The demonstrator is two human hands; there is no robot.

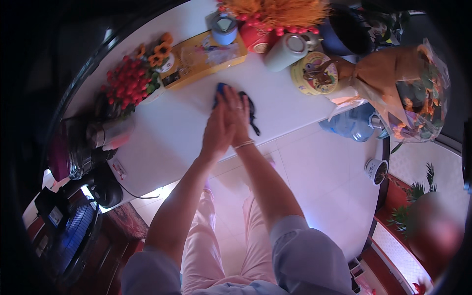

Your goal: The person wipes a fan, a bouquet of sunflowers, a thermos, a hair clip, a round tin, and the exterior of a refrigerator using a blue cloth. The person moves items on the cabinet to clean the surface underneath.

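On the white tabletop (pixel 173 121), my right hand (pixel 238 114) presses down over what looks like a dark blue and black cloth (pixel 220 89). The cloth shows on both sides of the fingers, with a thin black tail trailing on the right; its middle is hidden. A thin bracelet (pixel 244 143) circles my right wrist. My left hand (pixel 217 129) lies flat against the right one, overlapping its side and back. Its fingers point away from me, and whether they touch the cloth cannot be seen.
A yellow box (pixel 206 61) with a blue-lidded jar (pixel 224 31) lies beyond my hands. Red-berry decorations (pixel 129 81) stand left. A pale green tumbler (pixel 284 53), round yellow tin (pixel 313 73) and wrapped bouquet (pixel 391 81) stand right. A fan (pixel 77 228) is low left.
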